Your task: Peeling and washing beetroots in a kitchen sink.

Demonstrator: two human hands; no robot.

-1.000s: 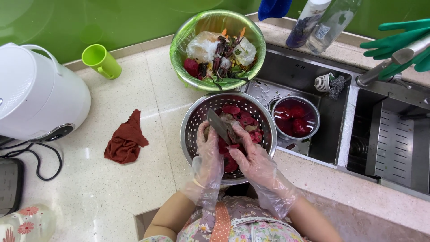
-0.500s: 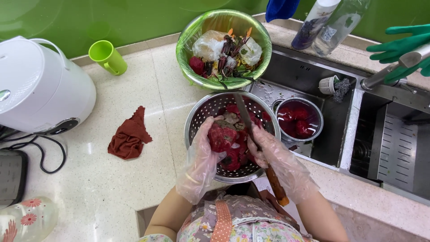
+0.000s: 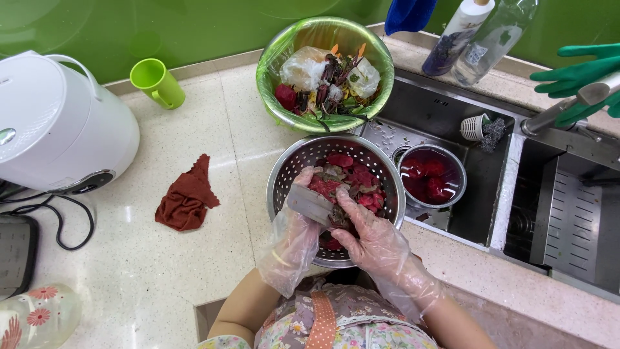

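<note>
A pale speckled stone countertop [image 3: 194,271] carries a white rounded electric cooker [image 3: 58,123] at its left (black cord [image 3: 64,226] trailing beside it), a lime-green plastic mug [image 3: 157,82] near the wall, a crumpled rust-red cloth [image 3: 187,201], and a perforated steel colander [image 3: 290,174] by the sink edge.

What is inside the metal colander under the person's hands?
The colander holds red vegetable pieces; the left hand, right hand and a knife blade hide the rest.

Glossy green wall [image 3: 97,32] behind a pale speckled stone countertop [image 3: 129,271] with an inset steel sink [image 3: 445,116].
</note>
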